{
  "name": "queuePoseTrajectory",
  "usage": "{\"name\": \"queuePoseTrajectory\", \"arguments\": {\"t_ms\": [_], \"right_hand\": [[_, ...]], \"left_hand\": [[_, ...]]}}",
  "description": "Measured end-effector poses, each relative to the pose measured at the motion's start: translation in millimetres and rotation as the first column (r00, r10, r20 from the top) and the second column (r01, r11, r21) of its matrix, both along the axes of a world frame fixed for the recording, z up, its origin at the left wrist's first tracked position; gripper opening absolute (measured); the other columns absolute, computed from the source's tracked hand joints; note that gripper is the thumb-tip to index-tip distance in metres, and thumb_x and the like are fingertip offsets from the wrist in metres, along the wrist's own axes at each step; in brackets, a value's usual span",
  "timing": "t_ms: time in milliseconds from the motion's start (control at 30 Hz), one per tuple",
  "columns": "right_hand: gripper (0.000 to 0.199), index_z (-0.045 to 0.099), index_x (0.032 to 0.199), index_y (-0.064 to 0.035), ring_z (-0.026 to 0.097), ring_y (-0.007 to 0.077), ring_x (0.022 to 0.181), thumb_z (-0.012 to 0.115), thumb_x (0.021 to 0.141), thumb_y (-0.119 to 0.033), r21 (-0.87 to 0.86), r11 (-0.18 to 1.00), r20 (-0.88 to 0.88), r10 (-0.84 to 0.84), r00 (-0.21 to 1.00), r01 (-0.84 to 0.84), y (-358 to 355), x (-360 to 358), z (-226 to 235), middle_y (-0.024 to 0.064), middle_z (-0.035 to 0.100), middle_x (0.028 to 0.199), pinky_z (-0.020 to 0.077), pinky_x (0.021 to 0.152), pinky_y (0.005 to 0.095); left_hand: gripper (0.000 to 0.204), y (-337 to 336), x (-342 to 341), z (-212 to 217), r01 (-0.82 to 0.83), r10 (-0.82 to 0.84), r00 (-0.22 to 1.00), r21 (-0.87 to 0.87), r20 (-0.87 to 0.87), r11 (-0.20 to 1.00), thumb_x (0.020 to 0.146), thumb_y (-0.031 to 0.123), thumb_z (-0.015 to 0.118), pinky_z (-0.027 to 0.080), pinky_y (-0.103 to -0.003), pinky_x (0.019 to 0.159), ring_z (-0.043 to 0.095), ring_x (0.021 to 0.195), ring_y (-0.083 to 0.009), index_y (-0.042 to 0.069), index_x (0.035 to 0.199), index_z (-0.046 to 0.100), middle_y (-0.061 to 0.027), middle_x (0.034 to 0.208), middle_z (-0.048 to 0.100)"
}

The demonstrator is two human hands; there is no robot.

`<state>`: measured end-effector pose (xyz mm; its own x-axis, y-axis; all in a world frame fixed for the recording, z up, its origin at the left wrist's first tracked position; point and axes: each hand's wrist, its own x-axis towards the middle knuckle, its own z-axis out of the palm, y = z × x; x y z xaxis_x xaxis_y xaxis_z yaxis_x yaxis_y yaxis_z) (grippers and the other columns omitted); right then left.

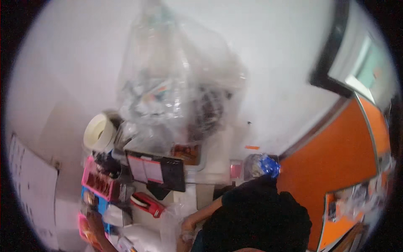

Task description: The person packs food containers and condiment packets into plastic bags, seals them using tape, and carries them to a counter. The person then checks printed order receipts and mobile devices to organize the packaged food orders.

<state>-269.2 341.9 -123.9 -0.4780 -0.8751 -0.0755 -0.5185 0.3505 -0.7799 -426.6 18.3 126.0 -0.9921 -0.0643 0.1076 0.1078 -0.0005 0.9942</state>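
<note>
A: Left hand?
B: Left hand (95, 225) is down over the lower pink bin (81, 223). Fingers point into it, look part-curled; motion blur, so can't tell how wide the gap is or whether they have hold of anything.

A: Right?
B: I read the hand (187, 228) past the dark sleeve (228, 196) as the right one; the black bulk by it makes that less than sure. It's just beside a clear plastic bag (169, 220), which sits left of its fingers. Finger opening unclear, grip on the bag unclear.

A: Where's the rest?
B: Blue bin (102, 205) just beyond the left fingertips, upper pink bin (89, 166) past that, reddish-brown stock inside. White box (116, 216) right of the left fingers. Red stapler-like tool (156, 209) between the hands, farther out than either. Black clipboard (174, 174) with pink-edged paper (145, 169) beyond the tool.

A: Progress?
B: Judgement only: looks under way, since the left hand is in among the bins and the upper pink one is still stocked. No finished piece I can identify. Bag's contents don't read, so can't say how much is done or left.
</note>
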Motion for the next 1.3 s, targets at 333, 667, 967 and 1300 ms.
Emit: {"name": "queuePoseTrajectory", "arguments": {"t_ms": [333,667,967,1300], "right_hand": [[0.022,0.050,0.082,0.0023,0.048,0.0248,0.067,0.050,0.069,-0.015,0.150,0.969,-0.172,-0.171,0.970,0.198,-22,-2,-21,0.0155,0.053,0.078,0.0382,0.064,0.0366],[0.019,0.052,0.086,0.0005,0.051,0.0279,0.076,0.043,0.077,-0.013,-0.199,0.904,0.125,-0.358,0.925,0.377,-19,-30,57,0.0157,0.054,0.082,0.0394,0.069,0.0380],[0.060,0.035,0.121,-0.0171,0.027,0.0355,0.115,0.057,0.068,-0.037,0.195,0.981,-0.464,0.078,0.883,0.015,-6,3,171,0.0170,0.032,0.123,0.0213,0.091,0.0540],[0.080,0.017,0.128,-0.0239,0.006,0.0383,0.121,0.062,0.063,-0.040,0.342,0.918,-0.621,0.382,0.684,-0.202,-13,-19,85,0.0175,0.015,0.131,0.0062,0.093,0.0561]], "left_hand": [[0.025,148,-15,-18,-0.158,-0.134,0.956,-0.842,-0.261,0.517,0.076,0.019,0.045,0.030,-0.040,0.086,0.044,0.095,-0.0314,0.002,0.091,0.056,-0.0169,0.099,0.049],[0.031,172,282,-184,0.006,0.078,0.997,-0.980,0.022,0.200,0.072,0.012,0.049,0.032,-0.039,0.087,0.043,0.099,-0.0347,0.001,0.101,0.050,-0.0195,0.100,0.051],[0.056,213,278,-87,-0.006,0.501,0.821,-0.872,0.275,0.489,0.074,0.027,0.052,0.038,-0.042,0.081,0.044,0.095,-0.0421,-0.001,0.118,0.031,-0.0314,0.112,0.036],[0.054,238,274,-71,-0.005,0.605,0.715,-0.862,0.351,0.506,0.068,0.019,0.058,0.042,-0.042,0.077,0.043,0.096,-0.0432,0.001,0.114,0.036,-0.0290,0.115,0.033]]}}
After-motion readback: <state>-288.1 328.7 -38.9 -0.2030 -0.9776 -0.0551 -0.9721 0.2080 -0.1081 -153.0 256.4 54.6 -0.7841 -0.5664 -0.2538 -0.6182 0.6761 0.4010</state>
